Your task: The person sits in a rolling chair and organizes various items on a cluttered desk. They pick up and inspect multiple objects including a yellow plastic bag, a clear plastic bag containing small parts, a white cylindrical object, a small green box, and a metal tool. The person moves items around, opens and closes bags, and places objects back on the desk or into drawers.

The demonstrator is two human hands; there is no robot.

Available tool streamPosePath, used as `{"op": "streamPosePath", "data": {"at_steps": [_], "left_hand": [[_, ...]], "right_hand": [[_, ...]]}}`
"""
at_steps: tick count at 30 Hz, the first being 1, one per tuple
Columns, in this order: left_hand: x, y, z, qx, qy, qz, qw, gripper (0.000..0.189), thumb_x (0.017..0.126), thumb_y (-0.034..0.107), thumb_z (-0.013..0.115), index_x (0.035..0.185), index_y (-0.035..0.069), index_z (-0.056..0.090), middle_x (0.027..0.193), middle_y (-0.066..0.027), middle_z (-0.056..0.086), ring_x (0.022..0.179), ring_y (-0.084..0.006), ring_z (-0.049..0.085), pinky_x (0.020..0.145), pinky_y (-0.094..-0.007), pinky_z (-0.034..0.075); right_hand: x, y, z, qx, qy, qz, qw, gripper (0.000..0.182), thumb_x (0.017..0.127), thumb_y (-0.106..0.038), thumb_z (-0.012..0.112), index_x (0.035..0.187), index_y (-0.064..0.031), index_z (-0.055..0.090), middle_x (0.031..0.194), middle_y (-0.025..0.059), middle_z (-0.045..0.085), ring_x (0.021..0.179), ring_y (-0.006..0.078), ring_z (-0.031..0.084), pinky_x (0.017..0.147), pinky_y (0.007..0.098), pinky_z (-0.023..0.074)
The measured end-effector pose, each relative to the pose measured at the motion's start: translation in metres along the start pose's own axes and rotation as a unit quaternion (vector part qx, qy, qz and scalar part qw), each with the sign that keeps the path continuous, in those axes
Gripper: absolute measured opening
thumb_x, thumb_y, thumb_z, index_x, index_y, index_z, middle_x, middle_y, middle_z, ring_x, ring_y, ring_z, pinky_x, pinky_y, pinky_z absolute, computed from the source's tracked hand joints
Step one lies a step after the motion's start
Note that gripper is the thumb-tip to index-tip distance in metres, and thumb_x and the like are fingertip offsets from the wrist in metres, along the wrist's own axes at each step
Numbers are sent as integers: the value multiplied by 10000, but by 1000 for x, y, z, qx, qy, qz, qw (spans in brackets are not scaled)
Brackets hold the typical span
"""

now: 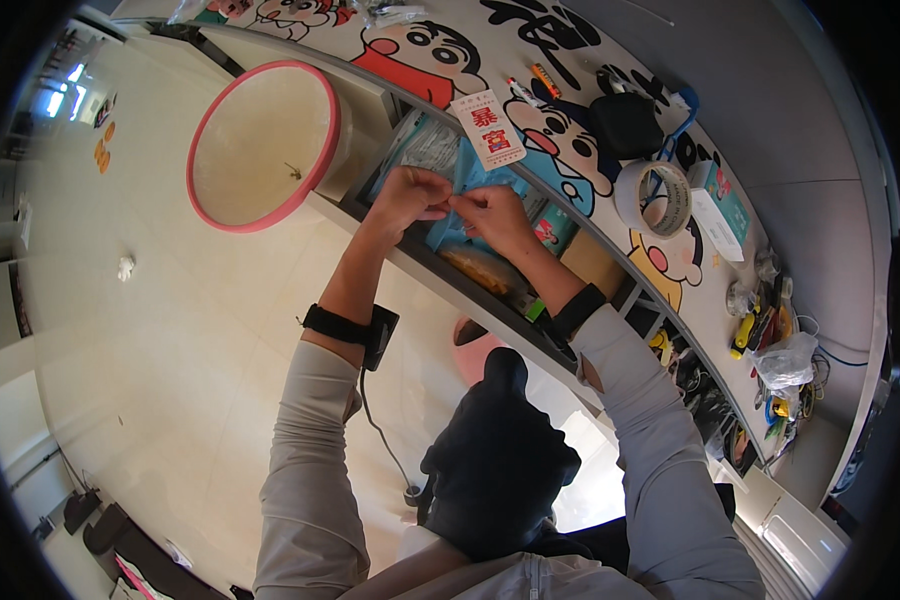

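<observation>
Above an open drawer [412, 259] full of packages, my left hand [412, 199] and my right hand [493, 216] meet at the fingertips. The thumb and fingers of each are pinched together; whether something small is between them cannot be made out. Below and behind the hands lie blue plastic packaging [487, 176] and a clear bag of white items [431, 142]. Nearer me in the drawer is a clear bag with orange-brown contents [484, 270]. A printed card [489, 130] rests at the desk's edge, just beyond my right hand.
A pink-rimmed waste bin [333, 150] stands left of the drawer. On the cartoon-patterned desk are a tape roll [628, 199], a black case [626, 126], a small box [718, 210], two markers and, at the right, tools with a plastic bag [786, 361]. A second open drawer holds assorted items.
</observation>
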State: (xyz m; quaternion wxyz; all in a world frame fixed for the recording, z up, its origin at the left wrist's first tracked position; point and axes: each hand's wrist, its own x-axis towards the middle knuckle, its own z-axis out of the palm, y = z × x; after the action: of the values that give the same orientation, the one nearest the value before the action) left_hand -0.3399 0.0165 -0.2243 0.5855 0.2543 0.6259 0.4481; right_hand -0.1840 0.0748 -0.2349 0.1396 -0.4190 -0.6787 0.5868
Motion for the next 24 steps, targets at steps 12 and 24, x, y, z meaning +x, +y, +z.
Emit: {"op": "streamPosePath", "data": {"at_steps": [12, 24], "left_hand": [[1, 3, -1, 11, -30, 31, 999, 136, 749, 71, 619, 818, -46, 618, 758, -79, 608, 676, -134, 616, 608, -255, 540], [6, 0, 1, 9, -61, 27, 998, 106, 767, 41, 590, 818, -51, 599, 761, -73, 596, 691, -139, 614, 635, -249, 534]], "right_hand": [[-1, -15, -7, -161, 3, -57, 985, 323, 763, -305, 673, 708, 12, 642, 629, 193, 590, 617, 335, 604, 556, 367, 449], [7, 4, -6, -129, 30, -43, 990, 313, 747, -326, 674, 717, -15, 661, 627, 171, 604, 654, 333, 619, 577, 371, 466]]}}
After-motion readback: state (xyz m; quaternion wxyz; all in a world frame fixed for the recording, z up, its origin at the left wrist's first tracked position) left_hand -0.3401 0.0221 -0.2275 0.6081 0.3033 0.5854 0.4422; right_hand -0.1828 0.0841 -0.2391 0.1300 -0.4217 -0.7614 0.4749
